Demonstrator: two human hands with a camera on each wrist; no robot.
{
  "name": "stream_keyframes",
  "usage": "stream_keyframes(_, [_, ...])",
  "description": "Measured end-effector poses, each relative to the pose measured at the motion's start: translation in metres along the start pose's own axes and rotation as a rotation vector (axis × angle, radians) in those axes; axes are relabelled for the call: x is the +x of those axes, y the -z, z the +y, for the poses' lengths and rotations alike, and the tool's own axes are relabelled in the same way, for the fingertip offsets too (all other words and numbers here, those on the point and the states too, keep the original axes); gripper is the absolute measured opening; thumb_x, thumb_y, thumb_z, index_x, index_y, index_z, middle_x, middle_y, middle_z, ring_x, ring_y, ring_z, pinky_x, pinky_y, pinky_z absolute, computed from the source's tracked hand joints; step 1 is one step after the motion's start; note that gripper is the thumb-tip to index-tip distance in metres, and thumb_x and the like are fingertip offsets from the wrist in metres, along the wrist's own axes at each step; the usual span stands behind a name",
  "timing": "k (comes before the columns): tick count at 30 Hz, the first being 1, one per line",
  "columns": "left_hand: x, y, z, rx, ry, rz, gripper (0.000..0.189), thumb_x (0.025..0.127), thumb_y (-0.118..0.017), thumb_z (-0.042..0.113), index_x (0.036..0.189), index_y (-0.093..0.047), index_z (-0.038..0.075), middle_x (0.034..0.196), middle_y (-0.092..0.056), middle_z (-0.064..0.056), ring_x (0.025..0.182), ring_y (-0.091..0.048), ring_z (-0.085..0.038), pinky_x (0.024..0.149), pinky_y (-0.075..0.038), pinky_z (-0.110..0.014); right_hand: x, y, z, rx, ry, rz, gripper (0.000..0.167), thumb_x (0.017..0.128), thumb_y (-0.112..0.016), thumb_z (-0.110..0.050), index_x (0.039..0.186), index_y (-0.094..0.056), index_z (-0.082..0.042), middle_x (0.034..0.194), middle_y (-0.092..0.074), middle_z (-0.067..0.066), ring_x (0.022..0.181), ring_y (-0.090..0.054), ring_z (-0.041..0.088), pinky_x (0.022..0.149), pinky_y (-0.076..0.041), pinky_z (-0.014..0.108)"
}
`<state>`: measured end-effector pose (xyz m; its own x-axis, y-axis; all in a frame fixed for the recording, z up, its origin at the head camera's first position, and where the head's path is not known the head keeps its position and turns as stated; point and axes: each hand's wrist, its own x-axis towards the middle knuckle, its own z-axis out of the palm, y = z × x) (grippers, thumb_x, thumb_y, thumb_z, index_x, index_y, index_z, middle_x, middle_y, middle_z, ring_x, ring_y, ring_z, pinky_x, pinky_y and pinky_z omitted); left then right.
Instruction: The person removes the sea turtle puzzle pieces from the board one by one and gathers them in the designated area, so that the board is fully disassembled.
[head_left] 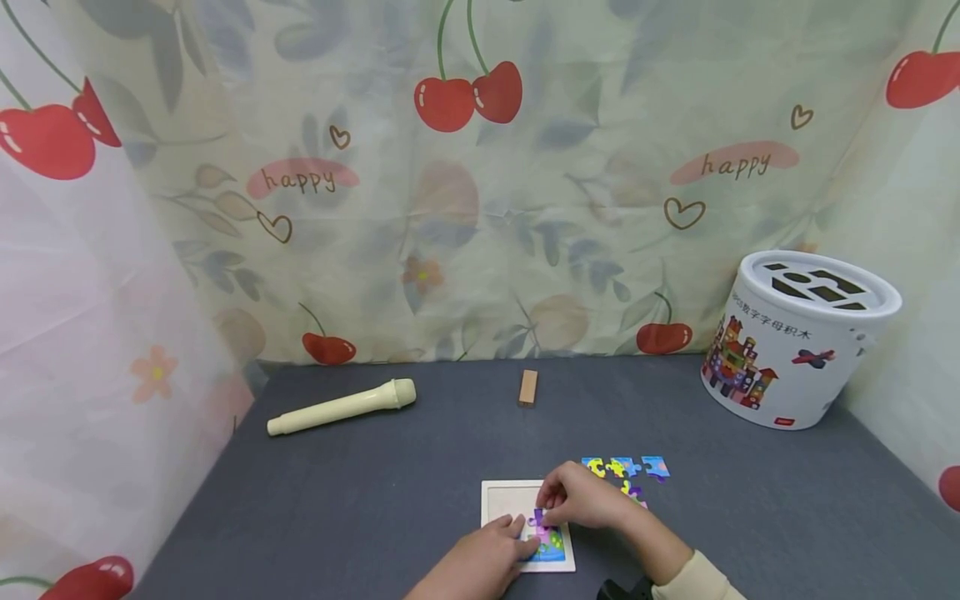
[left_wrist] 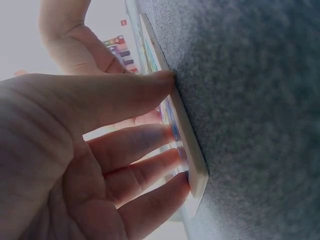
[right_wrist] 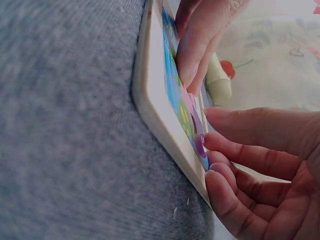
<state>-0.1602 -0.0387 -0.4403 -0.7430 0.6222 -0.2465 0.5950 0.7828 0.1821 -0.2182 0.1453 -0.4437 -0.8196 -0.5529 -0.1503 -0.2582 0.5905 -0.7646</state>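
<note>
A white-framed jigsaw puzzle board [head_left: 495, 492] lies on the dark table, its lower right part filled with coloured pieces. My right hand [head_left: 585, 497] reaches over it from the right and pinches a purple puzzle piece [head_left: 538, 517] between thumb and fingertips, right at the assembled pieces. From the lower left, my left hand [head_left: 483, 554] rests on the board with fingers extended. In the left wrist view the thumb [left_wrist: 150, 90] presses at the wooden rim [left_wrist: 192, 145] and the other fingertips touch the puzzle surface. Purple also shows beside the right fingertips in the right wrist view.
Several loose jigsaw pieces [head_left: 618, 468] lie behind the right hand, partly hidden by it. Farther back are a cream microphone-shaped stick [head_left: 341, 407], a small wooden block [head_left: 528, 387] and a white shape-sorter bucket [head_left: 795, 342]. A patterned curtain [head_left: 480, 250] bounds the table.
</note>
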Motion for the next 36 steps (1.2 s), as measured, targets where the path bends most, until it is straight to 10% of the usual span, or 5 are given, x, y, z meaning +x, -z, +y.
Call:
stream_keyframes(11, [-0.001, -0.003, 0.000, 0.003, 0.001, 0.028, 0.038, 0.087, -0.064, 0.026, 0.124, -0.060, 0.033, 0.130, -0.057, 0.004, 0.116, -0.055, -0.013, 0.084, -0.053, -0.029, -0.002, 0.002, 0.003, -0.040, 0.049, 0.003, 0.005, 0.077, -0.071, -0.003, 0.082, -0.069, -0.004, 0.070, -0.058, -0.002, 0.063, -0.048, 0.006, 0.056, -0.041, 0.020])
stream_keyframes(36, [-0.006, -0.004, 0.004, 0.084, -0.017, 0.134, 0.034, 0.088, -0.063, 0.022, 0.120, -0.063, 0.030, 0.128, -0.060, -0.001, 0.116, -0.056, -0.017, 0.081, -0.054, -0.031, -0.008, 0.006, 0.022, 0.304, -0.021, 0.007, 0.014, 0.083, -0.068, -0.009, 0.088, -0.068, 0.004, 0.074, -0.066, 0.007, 0.062, -0.058, 0.010, 0.059, -0.052, 0.024])
